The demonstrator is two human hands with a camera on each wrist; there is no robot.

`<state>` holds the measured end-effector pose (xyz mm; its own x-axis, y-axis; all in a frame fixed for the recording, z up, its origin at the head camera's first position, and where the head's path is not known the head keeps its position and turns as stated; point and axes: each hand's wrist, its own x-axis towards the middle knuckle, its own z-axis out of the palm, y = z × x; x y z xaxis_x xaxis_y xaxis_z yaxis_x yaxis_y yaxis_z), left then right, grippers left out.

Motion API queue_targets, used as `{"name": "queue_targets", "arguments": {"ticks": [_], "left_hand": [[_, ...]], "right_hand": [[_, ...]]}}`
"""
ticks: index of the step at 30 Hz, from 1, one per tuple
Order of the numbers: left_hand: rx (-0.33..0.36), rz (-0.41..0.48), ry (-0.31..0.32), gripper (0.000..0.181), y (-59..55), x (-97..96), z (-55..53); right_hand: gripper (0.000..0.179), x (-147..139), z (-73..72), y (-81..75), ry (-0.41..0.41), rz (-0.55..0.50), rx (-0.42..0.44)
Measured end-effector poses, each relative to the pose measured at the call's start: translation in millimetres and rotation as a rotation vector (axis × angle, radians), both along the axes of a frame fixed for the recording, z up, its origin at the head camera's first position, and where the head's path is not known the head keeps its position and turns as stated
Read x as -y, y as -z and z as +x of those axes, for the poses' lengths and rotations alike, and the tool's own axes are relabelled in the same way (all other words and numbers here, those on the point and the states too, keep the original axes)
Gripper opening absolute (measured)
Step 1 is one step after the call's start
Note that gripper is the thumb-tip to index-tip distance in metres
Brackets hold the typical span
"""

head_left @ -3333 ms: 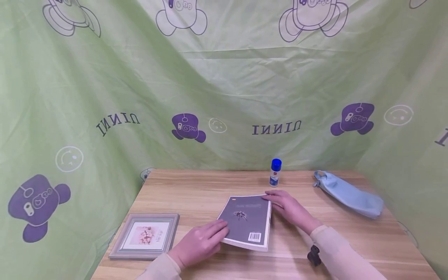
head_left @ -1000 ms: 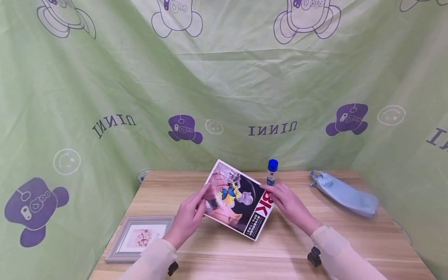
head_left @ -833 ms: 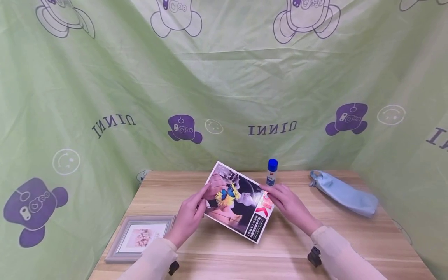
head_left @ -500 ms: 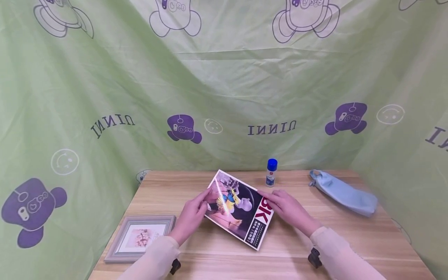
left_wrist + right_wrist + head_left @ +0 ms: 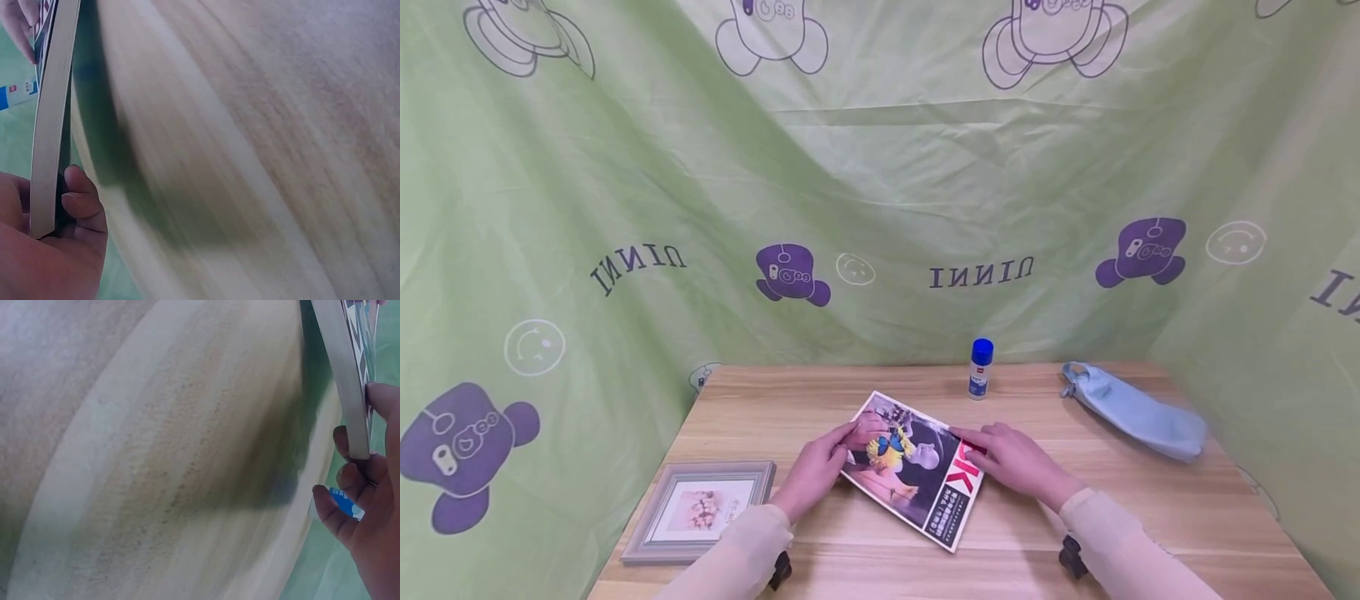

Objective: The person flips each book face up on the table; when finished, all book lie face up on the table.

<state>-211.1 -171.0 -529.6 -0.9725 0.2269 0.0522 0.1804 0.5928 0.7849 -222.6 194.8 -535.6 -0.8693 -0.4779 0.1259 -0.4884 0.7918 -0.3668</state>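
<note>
Lower centre of the head view: a book (image 5: 898, 467), cover up & skewed, one corner aimed at bottom edge of view. L hand (image 5: 814, 468), left of centre, grips its left side — left wrist view has fingers curled underneath. R hand (image 5: 1024, 460), right of centre, pinches the upper-right edge near the corner, thumb on cover, fingertips below. Shadows on the table (image 5: 1015, 542) suggest the gripped sides are off the wood; can't tell if the near corner touches. Step in hand, prob.: two-handed holding of the book low over the table. Next move w/ it calls for both hands acting tog. so neither side dips — plus fingers out from beneath if it's to lie flat. Blue-capped bottle (image 5: 980, 368) stands just beyond, upper right of book; pouch (image 5: 1138, 414) farther right; picture frame (image 5: 700, 512) lower left.
</note>
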Motion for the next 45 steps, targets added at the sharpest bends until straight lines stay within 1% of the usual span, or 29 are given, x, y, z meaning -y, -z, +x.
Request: {"name": "queue_targets", "arguments": {"ticks": [3, 6, 10, 12, 15, 17, 20, 24, 28, 31, 33, 38, 39, 41, 42, 45], "left_hand": [[-0.006, -0.035, 0.007, 0.049, 3.3, -0.4, -0.7], [-0.041, -0.098, 0.01, 0.047, 6.7, -1.5, -1.3], [-0.08, -0.162, 0.016, 0.044, 8.4, -3.0, -1.0], [-0.086, -0.178, 0.02, 0.044, 8.8, -3.3, -1.1], [-0.102, -0.208, 0.032, 0.043, 9.0, -2.8, -1.3], [-0.114, -0.245, 0.042, 0.043, 9.7, -2.0, -1.4], [-0.141, -0.325, 0.065, 0.043, 11.5, -0.7, -1.8], [-0.186, -0.43, 0.098, 0.044, 12.4, -0.1, -2.1], [-0.252, -0.527, 0.132, 0.045, 10.8, 0.8, -2.3], [-0.313, -0.599, 0.155, 0.045, 9.8, 2.2, -3.0], [-0.334, -0.626, 0.166, 0.045, 9.9, 3.6, -4.0], [-0.302, -0.66, 0.185, 0.046, 11.0, 7.4, -9.3], [-0.305, -0.666, 0.193, 0.046, 10.5, 7.7, -11.2], [-0.332, -0.664, 0.213, 0.041, 8.3, 6.9, -16.0], [-0.351, -0.66, 0.223, 0.036, 6.6, 5.8, -18.5], [-0.412, -0.631, 0.238, 0.022, 1.3, -1.7, -29.0]], "right_hand": [[0.046, -1, 0.3, 2.8, -0.01, 0.026, 0.012], [0.046, -1, 2.0, 5.8, -0.016, 0.053, 0.012], [0.045, -2, 4.1, 8.8, -0.044, 0.079, -0.028], [0.045, -2, 4.4, 8.8, -0.056, 0.092, -0.05], [0.045, -2, 4.0, 8.7, -0.062, 0.133, -0.082], [0.046, -2, 3.4, 8.9, -0.07, 0.17, -0.109], [0.046, -3, 2.7, 10.0, -0.092, 0.229, -0.167], [0.046, -5, 2.4, 12.2, -0.118, 0.277, -0.236], [0.046, -5, 3.0, 14.7, -0.118, 0.291, -0.258], [0.046, -4, 4.0, 15.7, -0.099, 0.286, -0.241], [0.046, -3, 4.7, 16.3, -0.078, 0.27, -0.208], [0.047, -1, 6.4, 19.3, -0.025, 0.197, -0.116], [0.046, 0, 6.7, 19.3, -0.018, 0.177, -0.102], [0.045, 3, 7.2, 18.5, -0.002, 0.137, -0.082], [0.045, 5, 7.6, 17.6, 0.009, 0.119, -0.076], [0.042, 15, 9.9, 13.2, 0.056, 0.066, -0.091]]}}
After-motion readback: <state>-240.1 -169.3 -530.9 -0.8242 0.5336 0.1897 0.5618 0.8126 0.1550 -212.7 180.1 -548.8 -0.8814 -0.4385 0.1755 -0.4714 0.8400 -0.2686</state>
